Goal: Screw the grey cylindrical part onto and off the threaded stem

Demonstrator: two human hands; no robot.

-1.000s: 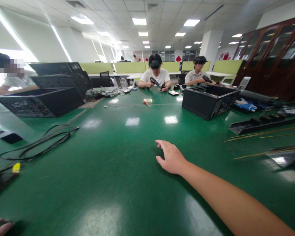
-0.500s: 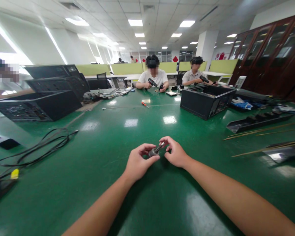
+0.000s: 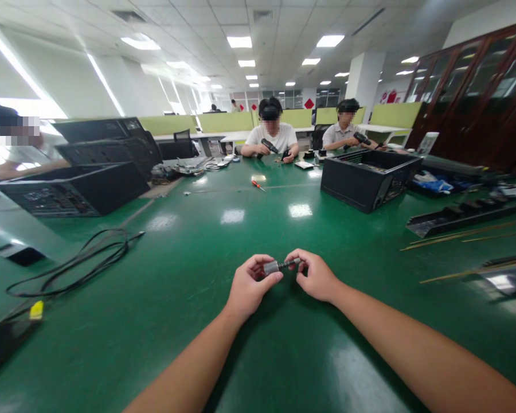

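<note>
- Above the green surface [image 3: 90,350], near the middle of my view, I had both hands raised and drawn close together, with the grey cylindrical part [image 3: 272,268] bridging the gap between them.
- My left hand [image 3: 246,289] was closed around the thicker grey body, thumb on the near side and fingers curled on the far side.
- My right hand [image 3: 319,279] had its thumb and fingers bent in at the thin, dark shaft's outer end, pinching it; how firmly, I could not tell.
- The part lay nearly level, its shaft pointing right and tilted slightly up.
- Well beyond the hands lay a red screwdriver [image 3: 257,185].
- Farther off to the right I saw a black case [image 3: 352,186]; to the left, a coiled black cable [image 3: 107,250].
</note>
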